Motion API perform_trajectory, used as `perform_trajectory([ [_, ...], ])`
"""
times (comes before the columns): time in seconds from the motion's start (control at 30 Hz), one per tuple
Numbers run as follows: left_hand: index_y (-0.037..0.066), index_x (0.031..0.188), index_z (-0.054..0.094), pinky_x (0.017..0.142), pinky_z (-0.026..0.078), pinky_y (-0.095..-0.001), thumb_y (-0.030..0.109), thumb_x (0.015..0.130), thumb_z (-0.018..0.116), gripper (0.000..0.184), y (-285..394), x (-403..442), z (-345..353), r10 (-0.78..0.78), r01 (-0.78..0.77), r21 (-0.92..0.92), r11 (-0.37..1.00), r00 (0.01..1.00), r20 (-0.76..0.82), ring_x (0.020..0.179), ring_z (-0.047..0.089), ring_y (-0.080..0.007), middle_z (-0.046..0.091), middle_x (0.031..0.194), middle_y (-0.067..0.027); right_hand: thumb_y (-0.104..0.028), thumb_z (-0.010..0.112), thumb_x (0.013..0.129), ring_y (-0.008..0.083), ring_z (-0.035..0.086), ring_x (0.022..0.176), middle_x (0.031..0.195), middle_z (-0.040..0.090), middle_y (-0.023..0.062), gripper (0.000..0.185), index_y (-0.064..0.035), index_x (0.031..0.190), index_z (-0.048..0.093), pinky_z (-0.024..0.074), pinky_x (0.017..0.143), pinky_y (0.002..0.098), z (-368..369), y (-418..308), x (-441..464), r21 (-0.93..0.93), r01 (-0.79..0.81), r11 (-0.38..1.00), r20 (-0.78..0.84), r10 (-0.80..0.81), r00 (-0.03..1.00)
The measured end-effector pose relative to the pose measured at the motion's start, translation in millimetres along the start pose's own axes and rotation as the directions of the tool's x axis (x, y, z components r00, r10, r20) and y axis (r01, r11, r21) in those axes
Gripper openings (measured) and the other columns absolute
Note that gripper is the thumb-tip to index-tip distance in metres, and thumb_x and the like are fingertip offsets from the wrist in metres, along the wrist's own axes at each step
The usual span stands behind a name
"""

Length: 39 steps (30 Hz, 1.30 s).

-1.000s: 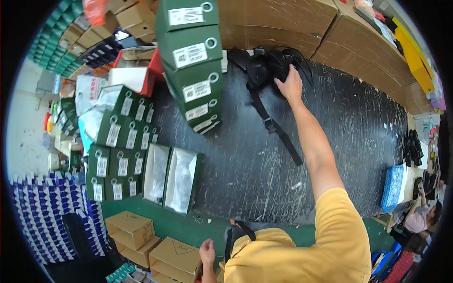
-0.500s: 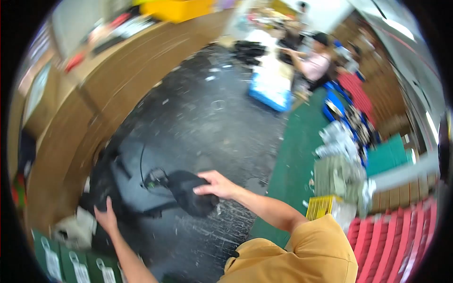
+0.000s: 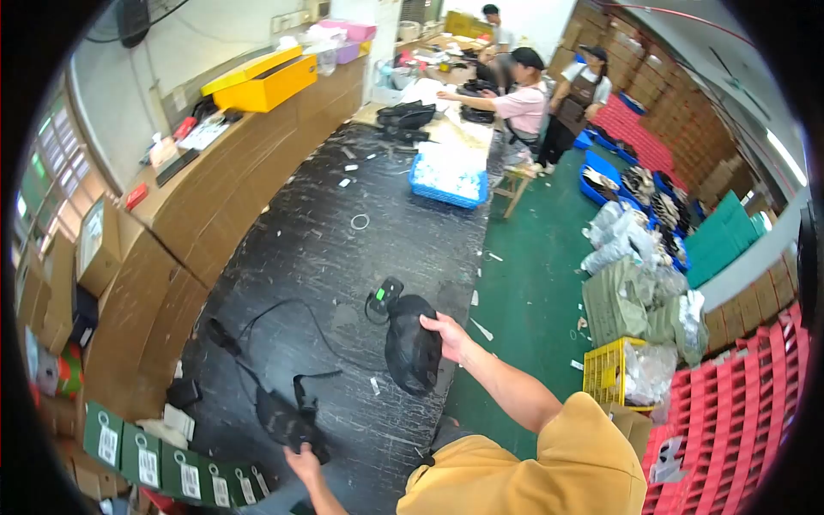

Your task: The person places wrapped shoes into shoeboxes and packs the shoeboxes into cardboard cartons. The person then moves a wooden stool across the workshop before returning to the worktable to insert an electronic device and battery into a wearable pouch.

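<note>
My right hand (image 3: 450, 336) is closed around the edge of a rounded black pouch (image 3: 412, 348), above the dark table near its right edge. Beside the pouch's top is a small black piece (image 3: 388, 292) with a green sticker; its kind is unclear. Lower down, my left hand (image 3: 305, 465) grips the near end of a second black bag (image 3: 287, 422), fingers partly hidden against it. Straps (image 3: 313, 390) and a thin dark cord (image 3: 300, 305) trail from this bag across the table.
Green boxes with labels (image 3: 184, 476) line the near left. A brown cardboard partition (image 3: 197, 223) borders the table's left side. A blue basket (image 3: 446, 193) stands at the far end, with people (image 3: 524, 107) beyond. To the right are a yellow crate (image 3: 614, 373) and red pallets (image 3: 730, 429).
The camera view has shifted. My left hand has moved from the table's left side towards me and now grips a black bag. My right hand has moved right with the pouch.
</note>
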<state>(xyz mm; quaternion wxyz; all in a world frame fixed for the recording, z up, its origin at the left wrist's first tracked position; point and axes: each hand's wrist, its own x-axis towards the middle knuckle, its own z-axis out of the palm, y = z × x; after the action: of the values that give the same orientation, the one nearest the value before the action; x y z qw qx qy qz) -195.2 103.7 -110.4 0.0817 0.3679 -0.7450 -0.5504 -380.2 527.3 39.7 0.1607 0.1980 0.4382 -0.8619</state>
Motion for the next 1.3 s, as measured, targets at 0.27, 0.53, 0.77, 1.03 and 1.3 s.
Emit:
perform_trajectory([
  [0.27, -0.007, 0.122, 0.059, 0.108, 0.039, -0.0467, 0.025, 0.085, 0.071, 0.05, 10, -162, 76, -0.095, 0.143, 0.333, 0.932, 0.983, -0.157, 0.125, 0.049, -0.0447, 0.055, 0.131, -0.0296, -0.033, 0.062, 0.099, 0.0371, 0.058, 0.124, 0.133, 0.061, 0.0188, 0.048, 0.0011, 0.131, 0.058, 0.0428, 0.11, 0.0564, -68, 19, 135, 0.181, -0.235, 0.955, 0.07, 0.226, 0.972],
  [0.53, 0.0, 0.146, 0.039, 0.113, 0.037, -0.0464, 0.042, 0.073, 0.084, 0.096, 61, -153, 109, -0.221, 0.397, 0.182, 0.9, 0.774, -0.593, 0.137, 0.042, -0.0415, 0.042, 0.148, -0.0247, -0.035, 0.062, 0.1, 0.0348, 0.052, 0.133, 0.143, 0.056, 0.0133, 0.051, -0.0047, 0.14, 0.054, 0.0374, 0.114, 0.0548, -163, -5, 175, -0.097, -0.357, 0.929, 0.123, 0.367, 0.922],
  [0.77, 0.009, 0.156, 0.023, 0.109, 0.042, -0.05, 0.039, 0.066, 0.09, 0.116, 58, -102, 94, -0.363, 0.525, 0.279, 0.804, 0.806, -0.469, 0.132, 0.05, -0.0417, 0.04, 0.15, -0.0242, -0.025, 0.067, 0.098, 0.0305, 0.059, 0.123, 0.135, 0.061, 0.0122, 0.048, -0.0033, 0.138, 0.053, 0.0463, 0.107, 0.0447, -175, -18, 192, -0.37, -0.384, 0.846, -0.007, 0.411, 0.911],
  [1.03, -0.001, 0.155, 0.021, 0.113, 0.04, -0.0455, 0.029, 0.062, 0.092, 0.12, 49, -132, 103, -0.164, 0.263, 0.186, 0.947, 0.89, -0.426, 0.135, 0.045, -0.0425, 0.045, 0.144, -0.0269, -0.01, 0.069, 0.089, 0.0267, 0.065, 0.102, 0.116, 0.067, 0.0157, 0.03, 0.0009, 0.117, 0.066, 0.0502, 0.096, 0.0366, -67, 30, 104, -0.79, 0.613, -0.018, 0.599, -0.237, 0.765],
  [1.3, 0.003, 0.156, 0.026, 0.111, 0.039, -0.0411, 0.025, 0.077, 0.086, 0.103, 16, -129, 58, -0.387, 0.291, -0.623, 0.726, 0.922, -0.02, 0.134, 0.048, -0.0306, 0.046, 0.148, -0.022, -0.024, 0.072, 0.09, 0.0299, 0.069, 0.106, 0.111, 0.071, 0.0178, 0.044, -0.0004, 0.125, 0.062, 0.0524, 0.093, 0.0379, 43, 180, 28, -0.876, 0.439, 0.201, 0.483, 0.378, 0.79],
])
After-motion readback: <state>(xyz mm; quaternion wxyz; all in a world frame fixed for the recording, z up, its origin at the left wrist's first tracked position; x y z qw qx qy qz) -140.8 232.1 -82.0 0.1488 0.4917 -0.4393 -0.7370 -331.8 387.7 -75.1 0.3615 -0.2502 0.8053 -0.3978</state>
